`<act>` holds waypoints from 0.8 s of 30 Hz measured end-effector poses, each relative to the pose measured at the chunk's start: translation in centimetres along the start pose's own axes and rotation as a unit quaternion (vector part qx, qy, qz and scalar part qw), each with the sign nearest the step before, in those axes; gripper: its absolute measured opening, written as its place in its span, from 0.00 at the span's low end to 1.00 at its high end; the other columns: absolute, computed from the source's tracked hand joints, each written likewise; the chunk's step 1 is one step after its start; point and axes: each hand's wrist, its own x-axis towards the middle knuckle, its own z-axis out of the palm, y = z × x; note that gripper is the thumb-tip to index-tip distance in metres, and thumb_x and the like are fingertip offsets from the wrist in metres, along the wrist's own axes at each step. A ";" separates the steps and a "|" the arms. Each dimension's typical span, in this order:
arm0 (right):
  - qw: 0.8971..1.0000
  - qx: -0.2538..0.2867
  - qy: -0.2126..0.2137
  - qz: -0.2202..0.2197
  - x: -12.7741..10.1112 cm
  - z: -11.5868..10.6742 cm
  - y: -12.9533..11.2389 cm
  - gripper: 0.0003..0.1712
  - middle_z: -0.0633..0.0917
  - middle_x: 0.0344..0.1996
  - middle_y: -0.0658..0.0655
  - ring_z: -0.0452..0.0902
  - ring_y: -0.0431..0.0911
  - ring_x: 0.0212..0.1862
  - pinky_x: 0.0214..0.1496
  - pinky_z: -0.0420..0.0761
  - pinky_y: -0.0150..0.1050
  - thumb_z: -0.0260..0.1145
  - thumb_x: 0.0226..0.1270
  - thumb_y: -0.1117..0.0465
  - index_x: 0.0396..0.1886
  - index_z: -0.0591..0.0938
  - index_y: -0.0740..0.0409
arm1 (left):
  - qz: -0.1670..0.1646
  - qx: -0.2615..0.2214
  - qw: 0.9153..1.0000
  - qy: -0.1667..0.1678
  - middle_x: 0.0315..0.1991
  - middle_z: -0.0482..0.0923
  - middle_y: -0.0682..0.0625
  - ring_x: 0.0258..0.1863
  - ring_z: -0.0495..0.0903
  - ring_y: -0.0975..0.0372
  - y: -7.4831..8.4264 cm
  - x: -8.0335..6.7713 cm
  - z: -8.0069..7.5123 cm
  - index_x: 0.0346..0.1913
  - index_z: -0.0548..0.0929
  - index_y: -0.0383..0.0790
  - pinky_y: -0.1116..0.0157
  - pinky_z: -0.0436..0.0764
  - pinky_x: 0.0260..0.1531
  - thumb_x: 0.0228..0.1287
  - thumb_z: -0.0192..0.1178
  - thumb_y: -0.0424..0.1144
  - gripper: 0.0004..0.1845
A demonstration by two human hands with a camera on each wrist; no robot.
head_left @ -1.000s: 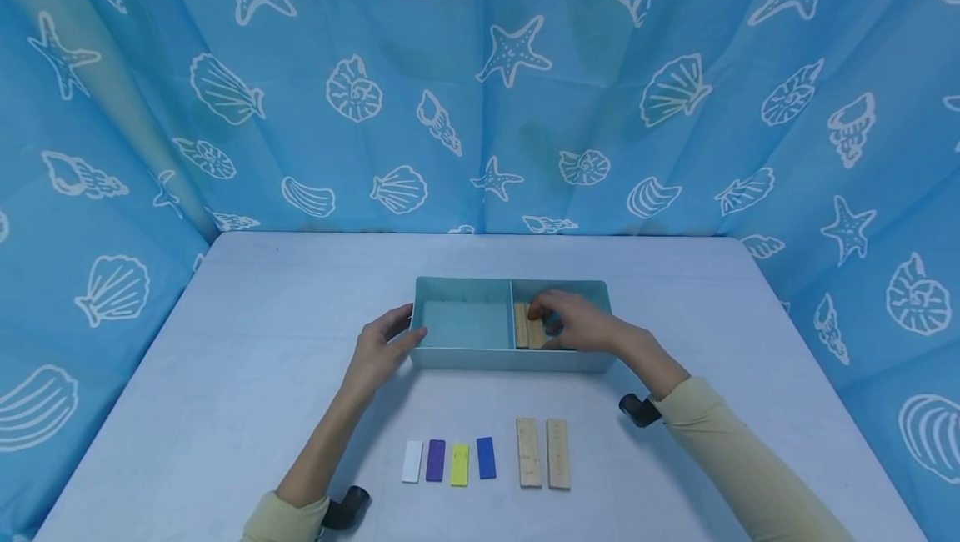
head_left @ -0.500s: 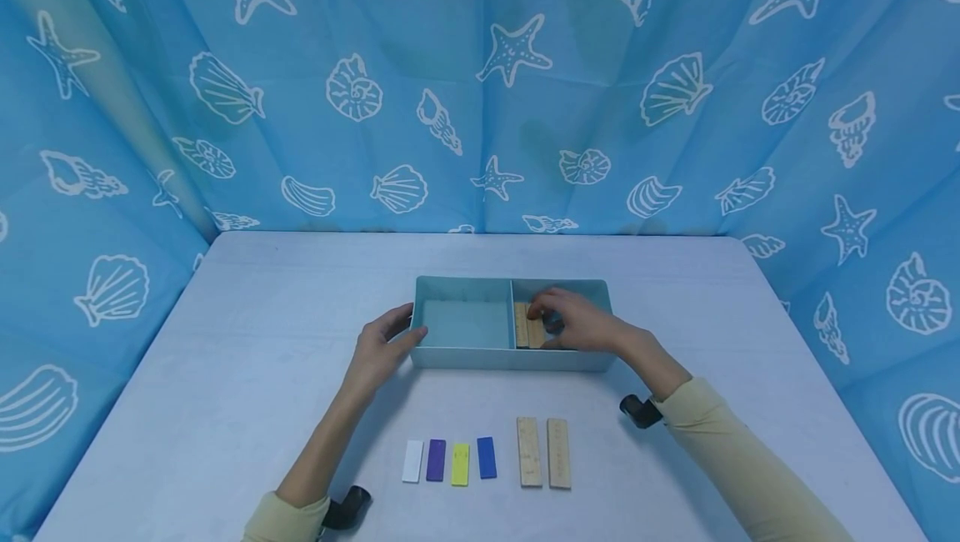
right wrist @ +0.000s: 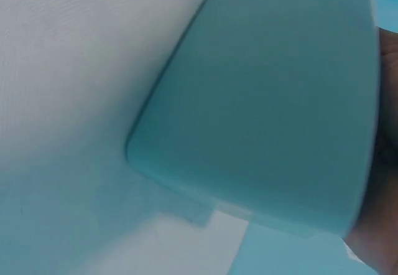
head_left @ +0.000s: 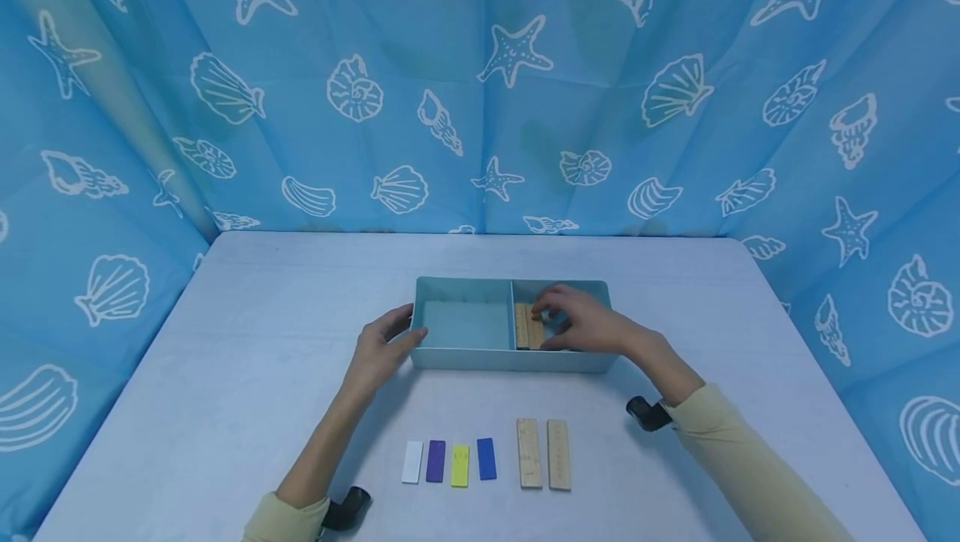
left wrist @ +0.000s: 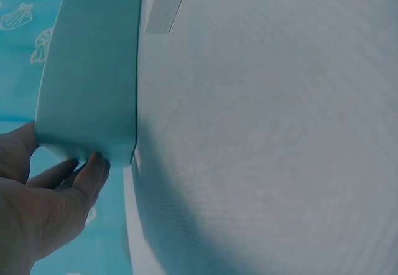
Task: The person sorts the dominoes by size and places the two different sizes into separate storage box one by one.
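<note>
Two flat tan wooden blocks [head_left: 521,327] are seen side by side beside the divider in the right compartment of a rectangular teal box [head_left: 465,359], near the centre of the head view. Their long axes are pointed up and down the frame, across the box's left-to-right length. The box's left end is held by the left hand [head_left: 381,348], thumb at the rim, fingers against the outer end wall. The right hand [head_left: 588,323] is extended from the lower right over the near wall, its bent fingers and thumb set at the right-hand block; whether it is pinched cannot be told. Below the box, across a strip of white-covered counter [head_left: 450,400], a white tile [head_left: 412,462], a purple tile [head_left: 435,460], a yellow tile [head_left: 460,465], a blue tile [head_left: 487,459] and two loose wooden blocks [head_left: 528,453] are lined up.
</note>
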 end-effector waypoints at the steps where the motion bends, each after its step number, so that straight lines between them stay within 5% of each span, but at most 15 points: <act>1: 1.000 0.002 0.002 0.000 -0.2 -0.2 -0.1 0.28 0.76 0.56 0.59 0.77 0.54 0.52 0.48 0.83 0.39 0.77 0.57 0.63 0.57 0.79 0.63 | 0.000 0.000 1.000 0.000 0.66 0.70 0.34 0.69 0.66 0.44 0.0 0.0 0.0 0.69 0.69 0.32 0.44 0.60 0.68 0.69 0.62 0.41 0.30; 11: 0.998 0.013 0.057 -0.031 -3.0 -2.2 -1.0 0.29 0.74 0.62 0.62 0.77 0.57 0.52 0.44 0.85 0.38 0.77 0.57 0.62 0.59 0.78 0.58 | -0.001 0.001 1.000 0.000 0.66 0.70 0.34 0.69 0.66 0.44 0.0 -0.1 -0.1 0.70 0.69 0.31 0.43 0.59 0.68 0.69 0.62 0.41 0.30; 24: 0.997 0.013 0.075 -0.035 -7.9 -2.4 -4.2 0.28 0.73 0.63 0.54 0.76 0.46 0.49 0.41 0.85 0.37 0.77 0.57 0.64 0.57 0.79 0.49 | -0.003 0.010 1.000 0.004 0.66 0.71 0.36 0.68 0.67 0.45 0.1 0.0 0.0 0.69 0.70 0.32 0.44 0.61 0.68 0.69 0.63 0.41 0.30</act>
